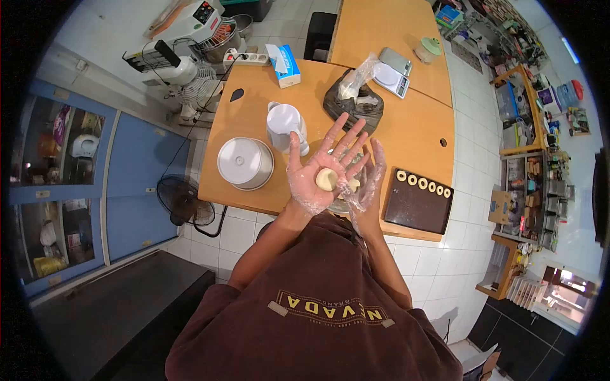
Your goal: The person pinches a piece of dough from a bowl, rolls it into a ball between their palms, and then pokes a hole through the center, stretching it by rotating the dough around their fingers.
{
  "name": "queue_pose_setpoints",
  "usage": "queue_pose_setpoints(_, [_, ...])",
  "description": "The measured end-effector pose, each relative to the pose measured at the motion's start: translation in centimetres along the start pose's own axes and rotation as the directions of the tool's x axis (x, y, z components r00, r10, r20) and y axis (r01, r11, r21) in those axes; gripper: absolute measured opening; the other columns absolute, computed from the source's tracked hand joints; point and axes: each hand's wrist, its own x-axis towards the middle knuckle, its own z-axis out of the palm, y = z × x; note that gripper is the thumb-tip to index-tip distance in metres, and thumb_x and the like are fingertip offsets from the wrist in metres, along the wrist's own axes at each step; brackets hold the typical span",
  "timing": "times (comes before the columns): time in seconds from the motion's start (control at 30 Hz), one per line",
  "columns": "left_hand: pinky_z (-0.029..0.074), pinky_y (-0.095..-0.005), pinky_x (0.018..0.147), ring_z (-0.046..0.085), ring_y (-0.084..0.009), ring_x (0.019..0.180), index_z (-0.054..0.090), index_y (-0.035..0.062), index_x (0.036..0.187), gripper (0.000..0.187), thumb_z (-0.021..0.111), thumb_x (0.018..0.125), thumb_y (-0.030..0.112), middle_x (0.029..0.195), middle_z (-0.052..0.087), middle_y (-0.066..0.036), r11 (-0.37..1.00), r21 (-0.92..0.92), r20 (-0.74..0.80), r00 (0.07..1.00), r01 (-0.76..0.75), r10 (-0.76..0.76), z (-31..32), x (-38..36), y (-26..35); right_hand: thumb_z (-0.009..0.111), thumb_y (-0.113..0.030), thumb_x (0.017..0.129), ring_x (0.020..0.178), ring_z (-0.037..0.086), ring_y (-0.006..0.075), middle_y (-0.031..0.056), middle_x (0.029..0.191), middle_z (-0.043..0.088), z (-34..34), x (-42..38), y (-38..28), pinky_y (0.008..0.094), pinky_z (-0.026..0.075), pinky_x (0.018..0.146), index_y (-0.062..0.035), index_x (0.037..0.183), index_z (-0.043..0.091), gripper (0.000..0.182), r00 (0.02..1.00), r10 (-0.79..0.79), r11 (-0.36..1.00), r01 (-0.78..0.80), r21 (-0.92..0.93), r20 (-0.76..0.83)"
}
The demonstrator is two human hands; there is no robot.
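Only got the head cam here. Left hand (309, 176) is palm up over the near edge of the desk (244, 105), fingers spread wide, with a pale round dough piece (326, 180) sitting right in the palm. Right hand (366, 193) is just beside it, seen mostly side-on, so I honestly can't tell if its fingers are pinching anything. Both hands are dusted with white powder. There's a bowl (338, 206) mostly hidden behind them.

Dark tray (416, 213) is at the desk's near right corner, with six dough rings (422, 183) lined up along its far side. Over toward the near left corner there's a white lidded tub (240, 160), with a white jug (284, 125) near it. Tissue box (288, 74) is by the far edge, left part, and a black plastic bag (343, 111) is further right.
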Motion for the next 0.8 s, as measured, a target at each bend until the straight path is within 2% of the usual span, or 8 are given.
queue_pose_setpoints(0.07, [0.021, -0.0500, 0.129, 0.022, -0.0307, 0.158, 0.021, 0.0168, 0.168, 0.101, 0.026, 0.095, 0.087, 0.173, 0.022, -0.014, 0.999, 0.023, -0.008, 0.999, 0.047, -0.046, -0.1, -0.1, 0.3, 0.083, -0.026, 0.088, 0.158, 0.019, 0.0380, 0.0217, 0.167, 0.024, 0.0, 0.3, 0.9, 0.0528, 0.016, 0.128, -0.0035, 0.165, 0.015, 0.105, 0.996, -0.064, 0.987, 0.073, -0.140, 0.066])
queue_pose_setpoints(0.17, [0.024, -0.0511, 0.127, 0.027, -0.0302, 0.155, 0.022, 0.0169, 0.168, 0.100, 0.026, 0.096, 0.086, 0.172, 0.024, -0.014, 0.994, 0.037, -0.032, 0.995, 0.098, -0.097, 0.0, -0.2, 0.7, 0.084, -0.025, 0.087, 0.158, 0.019, 0.0396, 0.0241, 0.168, 0.023, 0.5, 0.0, 0.8, 0.0551, 0.016, 0.127, -0.0079, 0.163, 0.028, 0.096, 0.999, -0.028, 0.995, 0.030, -0.093, 0.023])
queue_pose_setpoints(0.27, [0.026, -0.0548, 0.126, 0.034, -0.0307, 0.151, 0.026, 0.0143, 0.167, 0.096, 0.026, 0.098, 0.082, 0.170, 0.027, -0.016, 0.993, 0.023, -0.116, 0.987, 0.119, -0.115, -0.4, -0.4, 0.8, 0.083, -0.024, 0.087, 0.159, 0.018, 0.0407, 0.0243, 0.170, 0.022, -0.2, -0.1, -1.3, 0.0572, 0.016, 0.126, -0.0108, 0.153, 0.050, 0.075, 0.995, -0.079, 0.925, 0.095, -0.368, 0.058])
queue_pose_setpoints(0.37, [0.030, -0.0525, 0.125, 0.039, -0.0310, 0.148, 0.028, 0.0123, 0.166, 0.091, 0.028, 0.102, 0.077, 0.169, 0.031, -0.017, 0.980, 0.062, -0.252, 0.953, 0.188, -0.167, -1.7, -0.4, 0.7, 0.083, -0.020, 0.085, 0.159, 0.019, 0.0424, 0.0217, 0.169, 0.030, -1.0, -0.5, -2.0, 0.0604, 0.015, 0.125, -0.0114, 0.138, 0.066, 0.056, 0.978, -0.121, 0.828, 0.195, -0.526, 0.172])
queue_pose_setpoints(0.47, [0.031, -0.0500, 0.126, 0.039, -0.0326, 0.149, 0.029, 0.0082, 0.165, 0.087, 0.029, 0.105, 0.072, 0.168, 0.032, -0.018, 0.949, 0.092, -0.306, 0.916, 0.301, -0.260, -2.9, -0.5, 0.9, 0.082, -0.014, 0.082, 0.151, 0.037, 0.0423, 0.0196, 0.158, 0.048, -1.8, -0.7, -2.7, 0.0567, 0.026, 0.123, -0.0071, 0.128, 0.071, 0.047, 0.957, -0.085, 0.771, 0.240, -0.589, 0.278])
queue_pose_setpoints(0.57, [0.030, -0.0487, 0.127, 0.035, -0.0333, 0.153, 0.029, 0.0047, 0.164, 0.087, 0.029, 0.106, 0.069, 0.168, 0.032, -0.019, 0.929, 0.036, -0.223, 0.909, 0.368, -0.351, -3.7, -0.7, 1.0, 0.081, -0.009, 0.080, 0.133, 0.058, 0.0406, 0.0187, 0.138, 0.065, -2.2, -0.8, -2.8, 0.0505, 0.039, 0.116, -0.0048, 0.121, 0.072, 0.042, 0.969, 0.029, 0.855, 0.104, -0.508, 0.247])
queue_pose_setpoints(0.67, [0.029, -0.0487, 0.127, 0.029, -0.0316, 0.156, 0.029, 0.0052, 0.164, 0.089, 0.029, 0.105, 0.072, 0.170, 0.028, -0.018, 0.933, 0.031, -0.180, 0.920, 0.360, -0.349, -3.4, -0.8, 0.9, 0.081, -0.007, 0.079, 0.115, 0.067, 0.0387, 0.0179, 0.122, 0.072, -1.8, -0.5, -3.5, 0.0455, 0.047, 0.108, -0.0026, 0.113, 0.072, 0.036, 0.984, 0.035, 0.901, 0.044, -0.431, 0.175])
queue_pose_setpoints(0.8, [0.027, -0.0482, 0.127, 0.021, -0.0279, 0.159, 0.028, 0.0088, 0.165, 0.093, 0.030, 0.102, 0.077, 0.172, 0.024, -0.015, 0.955, 0.142, -0.122, 0.962, 0.262, -0.246, -2.4, -0.9, 0.5, 0.081, -0.009, 0.082, 0.108, 0.068, 0.0376, 0.0185, 0.113, 0.073, -0.3, -1.5, -2.9, 0.0462, 0.048, 0.105, -0.0019, 0.112, 0.071, 0.032, 0.995, 0.087, 0.967, -0.094, -0.236, -0.037])
